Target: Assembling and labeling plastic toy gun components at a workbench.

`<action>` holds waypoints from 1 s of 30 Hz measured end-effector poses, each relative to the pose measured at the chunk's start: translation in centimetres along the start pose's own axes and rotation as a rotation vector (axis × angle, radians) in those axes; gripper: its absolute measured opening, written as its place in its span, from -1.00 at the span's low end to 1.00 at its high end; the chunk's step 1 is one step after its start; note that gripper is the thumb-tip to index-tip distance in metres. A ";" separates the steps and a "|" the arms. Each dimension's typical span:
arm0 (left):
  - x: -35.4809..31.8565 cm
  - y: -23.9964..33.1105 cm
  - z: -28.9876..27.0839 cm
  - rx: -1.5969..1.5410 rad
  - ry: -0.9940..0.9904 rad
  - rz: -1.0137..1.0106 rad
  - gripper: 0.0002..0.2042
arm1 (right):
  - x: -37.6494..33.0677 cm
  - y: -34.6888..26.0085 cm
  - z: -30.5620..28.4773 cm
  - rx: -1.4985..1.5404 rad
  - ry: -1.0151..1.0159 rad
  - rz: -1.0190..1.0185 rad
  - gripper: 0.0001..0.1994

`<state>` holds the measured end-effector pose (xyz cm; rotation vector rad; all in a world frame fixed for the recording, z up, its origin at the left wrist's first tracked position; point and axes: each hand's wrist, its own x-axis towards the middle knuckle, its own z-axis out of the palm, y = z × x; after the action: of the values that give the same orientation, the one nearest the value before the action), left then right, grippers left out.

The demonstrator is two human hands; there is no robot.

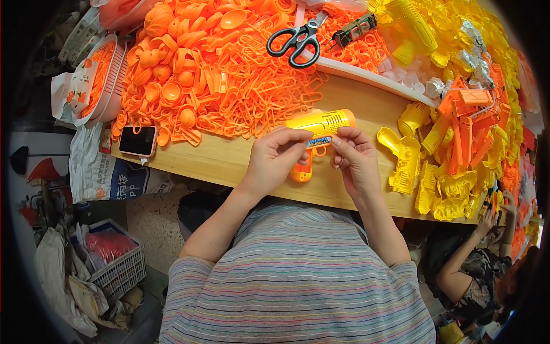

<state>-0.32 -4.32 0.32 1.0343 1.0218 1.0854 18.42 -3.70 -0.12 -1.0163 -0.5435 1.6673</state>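
Note:
A yellow and orange pistol-shaped toy (338,120) lies on the table in front of me, its orange handle toward me. Over its lower edge is a small blue printed label (319,141), stretched between my fingertips. My left hand (275,156) pinches the label's left end, while my right hand (356,153) pinches its right end. Whether the label touches the toy's surface, I cannot tell.
Orange plastic parts (229,86) are heaped at the far left, near a phone (138,140). Black-handled scissors (298,43) lie by a white tray rim (366,74). Yellow shell halves (405,163) are at right. Another person's arm (464,258) shows at lower right.

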 end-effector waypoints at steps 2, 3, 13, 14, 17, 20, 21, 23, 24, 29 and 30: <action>0.1 0.3 0.2 0.257 0.024 0.229 -0.76 | 0.1 0.2 0.0 -0.031 0.007 -0.026 -0.79; 0.1 0.4 0.3 0.515 0.047 0.459 -0.74 | 0.2 0.3 0.0 -0.061 0.014 -0.052 -0.79; 2.4 0.3 -0.9 0.892 0.003 0.739 -0.72 | 1.4 0.6 1.5 -0.707 0.036 -0.437 -0.72; 2.5 0.5 -0.9 0.931 -0.021 0.734 -0.73 | 1.5 0.3 1.3 -1.061 0.072 -0.780 -0.70; 2.9 1.1 -0.9 0.956 -0.068 0.693 -0.74 | 1.8 0.3 1.1 -1.435 0.135 -1.116 -0.67; 3.0 1.5 -0.6 0.923 -0.107 0.627 -0.75 | 3.1 2.0 -0.9 -1.317 0.076 -0.979 -0.67; 3.0 1.5 -0.5 0.908 -0.118 0.593 -0.76 | 3.6 2.5 -1.4 -1.167 -0.011 -0.858 -0.68; 3.1 1.6 -0.4 0.923 -0.114 0.590 -0.76 | 3.8 2.9 -1.8 -1.127 -0.010 -0.855 -0.70; 3.1 1.6 -0.3 0.938 -0.111 0.586 -0.77 | 3.9 2.9 -1.9 -1.086 -0.008 -0.851 -0.71; 3.1 1.7 -0.2 0.950 -0.108 0.563 -0.78 | 3.7 3.0 -0.8 -1.059 0.071 -0.847 -0.79; 3.0 1.7 -0.3 0.965 -0.111 0.574 -0.77 | 3.7 3.0 -0.7 -1.072 0.078 -0.855 -0.82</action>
<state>-0.42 -1.04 1.51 2.2424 1.2117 0.9425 17.10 -1.39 -4.07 -1.2828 -1.6339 0.4951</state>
